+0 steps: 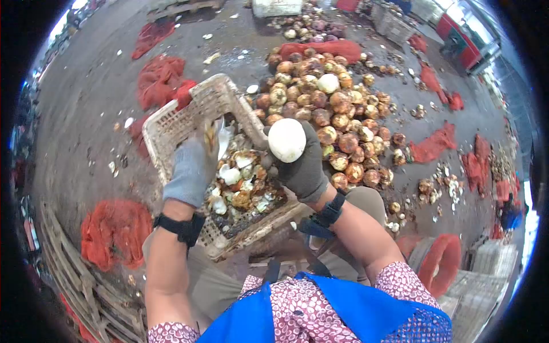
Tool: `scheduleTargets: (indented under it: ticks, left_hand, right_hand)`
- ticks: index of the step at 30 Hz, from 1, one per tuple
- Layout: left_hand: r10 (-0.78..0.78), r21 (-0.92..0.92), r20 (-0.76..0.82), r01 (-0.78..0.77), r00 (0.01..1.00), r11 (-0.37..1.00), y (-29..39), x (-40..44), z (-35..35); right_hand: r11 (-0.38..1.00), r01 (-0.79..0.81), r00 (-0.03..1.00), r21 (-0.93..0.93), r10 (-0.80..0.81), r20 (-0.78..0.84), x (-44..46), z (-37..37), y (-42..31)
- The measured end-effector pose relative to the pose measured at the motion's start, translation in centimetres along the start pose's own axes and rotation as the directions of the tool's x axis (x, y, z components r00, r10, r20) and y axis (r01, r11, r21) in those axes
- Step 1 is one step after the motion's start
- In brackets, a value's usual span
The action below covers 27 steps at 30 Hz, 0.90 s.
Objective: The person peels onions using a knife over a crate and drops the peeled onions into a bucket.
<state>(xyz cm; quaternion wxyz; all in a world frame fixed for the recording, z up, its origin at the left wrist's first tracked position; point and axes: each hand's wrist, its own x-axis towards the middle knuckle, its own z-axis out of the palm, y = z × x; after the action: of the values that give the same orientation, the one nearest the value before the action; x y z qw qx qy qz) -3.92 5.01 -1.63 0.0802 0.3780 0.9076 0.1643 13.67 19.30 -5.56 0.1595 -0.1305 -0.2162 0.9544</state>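
Observation:
In my right hand (303, 171), which wears a dark grey glove, is a peeled white onion (287, 140), held at the right rim of a dirty white plastic crate (243, 103). My left hand (191, 171), in a lighter grey glove, is over the crate's left part. Its fingers are smeared by motion, with a blurred brownish and pale shape beside them, so what they hold cannot be made out. Onion peels and white scraps (243, 183) lie inside the crate between my hands.
A large heap of unpeeled onions (340, 103) lies on the ground beyond the crate to the right. Red mesh sacks (114, 234) are scattered around. Wooden slats (86, 280) stand at the lower left, and a red round object (441, 266) is at the lower right.

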Motion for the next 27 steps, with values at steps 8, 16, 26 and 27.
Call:
scheduleTargets:
  ticks: [8, 16, 26, 27]
  left_hand:
    - [0.184, 0.070, 0.192, -0.200, 0.964, 0.977, -2.7, -1.3, 3.8]
    - [0.183, 0.224, 0.261, -0.244, 0.948, 0.944, -5.4, -1.8, 5.3]
    - [-0.070, 0.064, 0.349, 0.050, 0.935, 0.997, -1.6, -4.0, 4.4]
    - [-0.082, -0.044, 0.382, 0.107, 0.921, 0.993, -0.6, -4.6, 3.8]
  right_hand:
    - [0.932, 0.330, 0.944, 0.149, -0.323, -0.071, -4.4, 1.9, -6.0]
    - [0.118, 0.838, -0.042, -0.533, -0.959, -0.279, -29.1, -3.3, -19.4]
    - [0.610, 0.211, -0.409, -0.764, -0.655, -0.636, -66.1, -26.8, -18.0]
    - [0.618, 0.197, -0.357, -0.761, -0.678, -0.643, -66.9, -27.8, -16.6]
